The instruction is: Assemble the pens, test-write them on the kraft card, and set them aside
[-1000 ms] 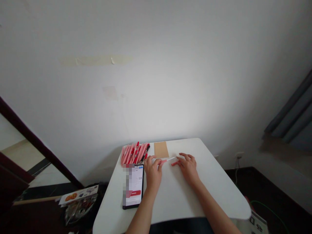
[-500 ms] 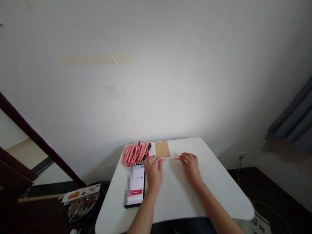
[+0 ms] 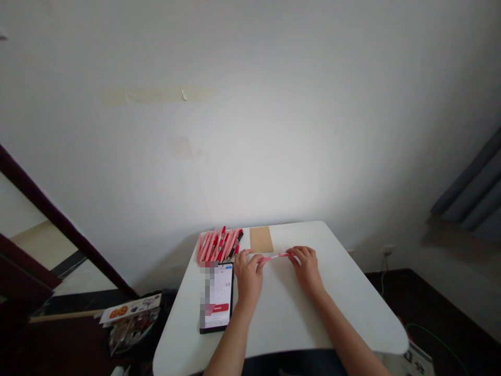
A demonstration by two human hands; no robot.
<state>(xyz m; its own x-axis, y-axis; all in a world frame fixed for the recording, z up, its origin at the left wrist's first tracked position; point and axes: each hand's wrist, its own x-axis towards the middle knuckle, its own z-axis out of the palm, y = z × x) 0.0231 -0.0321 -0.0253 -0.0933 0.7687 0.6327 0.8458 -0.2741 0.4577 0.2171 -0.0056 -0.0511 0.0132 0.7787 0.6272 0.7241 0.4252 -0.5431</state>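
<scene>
As we look forward and down over the white table (image 3: pixel 289 313), we see our two hands near its middle, each pinching one part of a slim pink-and-white pen. With thumb and fingertips pressed together, our left hand (image 3: pixel 249 277) grips a pink barrel (image 3: pixel 267 259), from which a thin white rod (image 3: pixel 274 256) points to the right. Our right hand (image 3: pixel 307 267) likewise pinches a short pink piece (image 3: pixel 283 255) between thumb and fingers, in line with the rod. The rod's tip meets the near end of this piece; whether it enters, we cannot tell at this size. The parts lie between our hands, just in front of a flat tan rectangle (image 3: pixel 261 239) at the table's far edge. Left of the rectangle we note a row of pens (image 3: pixel 218 246), mostly pink, with some red and black, lying side by side. Nearer to us, just beside our left hand, a phone (image 3: pixel 219 300) lies face up, its screen lit and partly pixelated. Beyond the table we find a pale wall (image 3: pixel 250 130) bearing a yellowish strip (image 3: pixel 156 95).
</scene>
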